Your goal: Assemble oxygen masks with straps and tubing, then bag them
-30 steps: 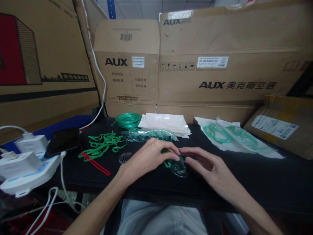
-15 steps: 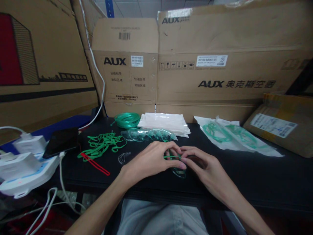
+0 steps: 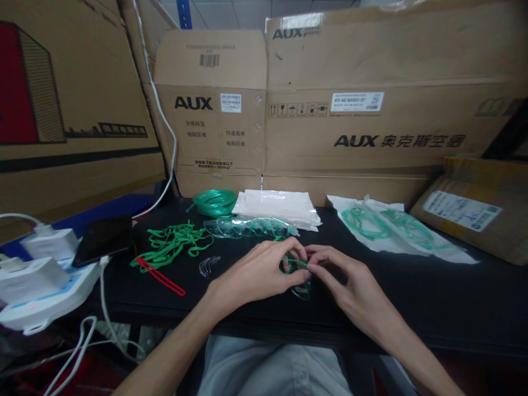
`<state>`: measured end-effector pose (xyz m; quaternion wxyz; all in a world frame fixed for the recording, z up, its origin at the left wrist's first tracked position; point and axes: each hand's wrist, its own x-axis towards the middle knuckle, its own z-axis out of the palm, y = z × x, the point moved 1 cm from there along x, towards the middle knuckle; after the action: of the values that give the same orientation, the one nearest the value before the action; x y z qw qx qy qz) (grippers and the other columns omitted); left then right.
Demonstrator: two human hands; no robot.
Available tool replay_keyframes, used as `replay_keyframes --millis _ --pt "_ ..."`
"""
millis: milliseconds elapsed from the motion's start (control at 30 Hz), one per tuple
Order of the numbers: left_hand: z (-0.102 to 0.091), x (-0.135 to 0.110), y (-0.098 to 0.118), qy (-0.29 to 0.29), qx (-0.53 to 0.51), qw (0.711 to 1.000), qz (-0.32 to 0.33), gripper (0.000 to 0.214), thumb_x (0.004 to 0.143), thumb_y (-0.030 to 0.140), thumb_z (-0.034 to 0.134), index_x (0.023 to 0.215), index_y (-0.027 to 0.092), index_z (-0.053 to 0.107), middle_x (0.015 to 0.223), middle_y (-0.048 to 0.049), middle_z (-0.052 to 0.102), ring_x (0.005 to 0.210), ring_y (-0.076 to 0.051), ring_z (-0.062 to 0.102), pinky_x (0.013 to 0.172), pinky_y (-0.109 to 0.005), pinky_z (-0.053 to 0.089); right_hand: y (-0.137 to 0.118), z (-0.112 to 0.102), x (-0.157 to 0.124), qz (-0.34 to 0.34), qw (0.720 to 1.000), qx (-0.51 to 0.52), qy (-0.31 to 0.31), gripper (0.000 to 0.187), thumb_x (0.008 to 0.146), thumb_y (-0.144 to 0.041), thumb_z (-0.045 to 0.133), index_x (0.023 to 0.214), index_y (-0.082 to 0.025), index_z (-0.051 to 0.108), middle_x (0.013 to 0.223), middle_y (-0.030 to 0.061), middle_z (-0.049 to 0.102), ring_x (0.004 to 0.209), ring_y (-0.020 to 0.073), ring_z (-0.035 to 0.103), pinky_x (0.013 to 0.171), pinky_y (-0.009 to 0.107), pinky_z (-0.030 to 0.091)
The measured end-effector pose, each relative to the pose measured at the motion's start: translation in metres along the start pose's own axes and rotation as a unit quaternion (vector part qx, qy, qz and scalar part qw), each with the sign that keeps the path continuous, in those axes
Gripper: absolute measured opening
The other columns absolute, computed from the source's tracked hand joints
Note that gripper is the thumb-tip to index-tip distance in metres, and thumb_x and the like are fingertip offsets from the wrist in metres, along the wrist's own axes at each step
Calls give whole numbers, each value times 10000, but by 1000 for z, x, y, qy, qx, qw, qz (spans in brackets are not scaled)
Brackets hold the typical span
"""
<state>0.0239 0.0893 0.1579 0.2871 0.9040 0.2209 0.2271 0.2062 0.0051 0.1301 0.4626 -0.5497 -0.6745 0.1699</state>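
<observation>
My left hand [image 3: 258,272] and my right hand [image 3: 348,280] meet over a clear green plastic mask [image 3: 300,286] on the black table [image 3: 433,297]. Both hands pinch a thin green elastic strap [image 3: 293,261] at the mask's top, fingers curled round it. A row of more clear masks [image 3: 247,226] lies just beyond my hands. A heap of loose green straps [image 3: 173,242] is to the left, with a red strap [image 3: 161,276] beside it. A small clear plastic clip [image 3: 208,265] lies near my left wrist.
A coil of green tubing [image 3: 214,202] and white plastic bags [image 3: 278,207] sit at the back. Bagged mask sets [image 3: 391,231] lie to the right, by a taped parcel [image 3: 474,212]. A phone [image 3: 104,235] and white chargers [image 3: 37,264] are left. Large cardboard boxes [image 3: 350,110] wall the back.
Both hands have lifted the mask's near edge slightly and drawn the green strap up between the fingertips; my right fingers have curled from flat into a pinch.
</observation>
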Motion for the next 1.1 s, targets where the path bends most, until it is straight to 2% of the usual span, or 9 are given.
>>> replay_keyframes --millis 367,867,1000,1100 --pt "-9 1 -11 14 10 1000 -14 191 916 344 683 1078 261 626 933 34 711 880 -174 674 790 -272 472 14 -19 2 42 998 -51 3 188 935 -389 585 841 -242 656 1261 125 712 1207 345 643 1026 494 454" --pt "-24 0 -19 20 7 999 -29 179 909 279 673 1080 239 639 1038 29 719 966 -158 675 861 -265 476 24 -33 3 75 994 -85 4 243 904 -451 568 819 -238 648 1221 150 733 1169 369 666 995 531 501" --pt "-24 -1 -18 19 4 999 -29 175 902 276 689 1069 241 645 1015 29 719 952 -162 669 844 -269 472 18 -34 2 83 995 -47 -5 275 902 -482 610 816 -229 671 1227 146 731 1181 358 665 1001 503 513" --pt "-25 -1 -15 21 -13 999 -20 170 901 271 707 1055 240 644 994 35 716 938 -155 665 827 -261 469 8 -32 2 99 995 23 -21 298 896 -517 662 945 -230 723 1198 115 744 1158 319 684 996 447 535"
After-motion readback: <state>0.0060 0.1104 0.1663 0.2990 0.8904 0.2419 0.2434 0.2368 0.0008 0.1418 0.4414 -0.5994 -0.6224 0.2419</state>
